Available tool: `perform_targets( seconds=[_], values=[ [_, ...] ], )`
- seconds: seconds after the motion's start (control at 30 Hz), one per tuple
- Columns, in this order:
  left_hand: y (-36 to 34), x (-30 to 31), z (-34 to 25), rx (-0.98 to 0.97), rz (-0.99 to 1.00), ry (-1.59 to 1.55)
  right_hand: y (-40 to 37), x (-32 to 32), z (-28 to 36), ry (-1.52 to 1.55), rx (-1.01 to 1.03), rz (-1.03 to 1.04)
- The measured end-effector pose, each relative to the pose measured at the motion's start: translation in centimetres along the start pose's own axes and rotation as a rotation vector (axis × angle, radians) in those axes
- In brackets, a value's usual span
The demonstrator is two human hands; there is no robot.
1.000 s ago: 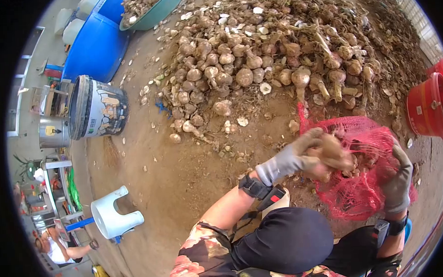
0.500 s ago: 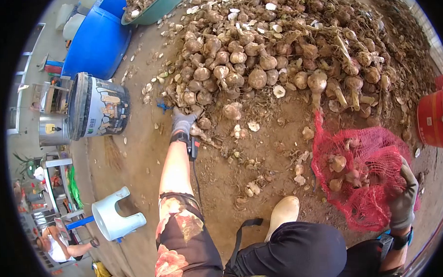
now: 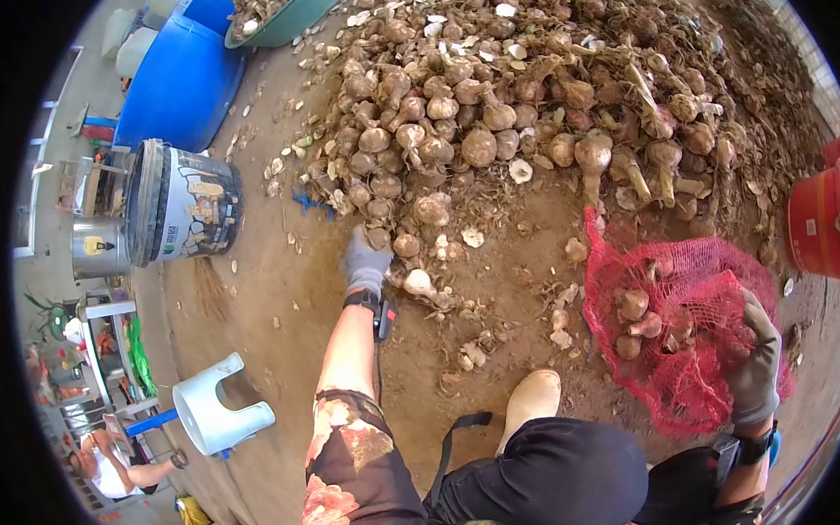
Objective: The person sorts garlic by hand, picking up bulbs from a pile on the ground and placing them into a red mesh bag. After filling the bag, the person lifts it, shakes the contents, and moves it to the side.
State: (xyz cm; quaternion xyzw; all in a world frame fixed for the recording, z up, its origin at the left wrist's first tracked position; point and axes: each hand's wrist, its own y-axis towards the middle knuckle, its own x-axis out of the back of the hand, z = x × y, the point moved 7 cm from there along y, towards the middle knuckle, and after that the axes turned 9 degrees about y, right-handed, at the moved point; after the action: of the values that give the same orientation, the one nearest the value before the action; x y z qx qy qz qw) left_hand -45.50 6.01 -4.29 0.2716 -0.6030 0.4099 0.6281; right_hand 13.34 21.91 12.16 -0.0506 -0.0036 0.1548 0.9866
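Observation:
A large heap of dirt-covered bulbs (image 3: 479, 147) lies on the ground. At its lower left edge is my left hand (image 3: 366, 262) in a pale grey glove, its fingers against a bulb (image 3: 377, 237); how far they close round it is partly hidden. Just right of that hand lie a round bulb (image 3: 406, 245) and a paler one with a stalk (image 3: 419, 282). On the right, my gloved right hand (image 3: 755, 363) grips the edge of a red mesh bag (image 3: 687, 346), which rests on the ground with several bulbs showing inside.
A black-and-white bucket (image 3: 187, 202), a blue tub (image 3: 178, 81) and a light blue stool (image 3: 220, 405) stand at left. Red buckets (image 3: 824, 222) are at the right edge. A seated person (image 3: 112, 463) is at far left. My shoe (image 3: 533, 402) is near the front.
My left hand has drawn back a little from the heap, down and to the right. More of the stalked bulb beside it shows. The right hand still holds the bag.

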Motion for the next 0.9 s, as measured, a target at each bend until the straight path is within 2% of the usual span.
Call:
perform_targets(
  seconds=[0.07, 0.1, 0.17, 0.2, 0.23, 0.27, 0.33, 0.4, 0.47, 0.53, 0.6, 0.67, 0.7, 0.73, 0.77, 0.8, 0.83, 0.87, 0.9],
  values=[
    [0.0, -3.6, 1.8, -0.024, -0.014, -0.845, -0.2, 0.1, 0.8, -0.063, 0.066, 0.026],
    [-1.6, -2.1, 1.3, 0.077, -0.005, -0.995, 0.0, 0.0, 1.3, -0.066, 0.065, 0.020],
    [-6.2, 2.3, -2.0, 0.130, 0.035, -1.306, 0.2, -0.4, 0.2, 0.589, -0.265, -0.069],
    [-8.0, 2.0, -3.2, 0.199, 0.077, -1.329, 0.0, -0.7, 0.4, 0.589, -0.262, -0.068],
    [-11.7, 5.1, -6.9, 0.108, 0.343, -1.283, 0.1, -1.0, 1.5, 0.343, -0.107, -0.015],
    [-13.6, 5.5, -9.9, -0.146, 0.423, -1.408, 0.0, -1.4, 2.5, 0.096, 0.045, 0.036],
    [-18.3, 8.2, -15.3, -0.747, 0.548, -1.271, -0.3, 0.2, 1.2, 0.176, -0.002, 0.031],
    [-16.7, 8.8, -15.2, -0.578, 0.476, -1.133, -0.9, 1.0, 1.1, 0.250, -0.054, 0.016],
    [-11.7, 9.8, -11.4, -0.174, 0.051, -0.647, -1.0, 0.5, 2.8, 0.136, 0.005, 0.022],
    [-6.5, 5.0, -7.7, -0.108, -0.199, -0.249, -1.2, 0.4, 3.2, 0.141, -0.001, 0.025],
    [-4.4, 0.4, -7.0, -0.173, 0.139, -0.135, -1.2, 0.3, 3.7, 0.141, -0.011, 0.025],
    [-4.0, 0.2, -7.1, -0.234, 0.075, -0.246, -1.1, 0.0, 3.8, 0.371, -0.090, 0.000],
    [-4.1, 0.7, -7.6, -0.285, 0.008, -0.359, -1.2, 0.0, 3.9, 0.367, -0.090, -0.007],
    [-4.6, 2.2, -8.5, -0.288, 0.013, -0.360, -1.4, 0.5, 3.1, 0.524, -0.206, -0.127],
    [-4.8, 4.7, -9.5, -0.304, -0.091, -0.411, -1.7, 0.8, 2.2, 0.679, -0.323, -0.247],
    [-5.3, 7.5, -10.9, -0.319, -0.195, -0.463, -1.8, 0.8, 2.0, 0.672, -0.326, -0.250],
    [-5.3, 7.5, -12.5, -0.228, -0.088, -0.195, -1.4, 0.5, 2.4, 0.456, -0.225, -0.156],
    [-4.6, 7.6, -13.5, -0.231, -0.086, -0.200, -1.2, 0.0, 3.1, 0.242, -0.122, -0.064],
    [-3.7, 6.5, -14.2, -0.172, 0.041, -0.089, -0.7, -0.9, 3.0, 0.527, -0.233, -0.079]
  ],
)
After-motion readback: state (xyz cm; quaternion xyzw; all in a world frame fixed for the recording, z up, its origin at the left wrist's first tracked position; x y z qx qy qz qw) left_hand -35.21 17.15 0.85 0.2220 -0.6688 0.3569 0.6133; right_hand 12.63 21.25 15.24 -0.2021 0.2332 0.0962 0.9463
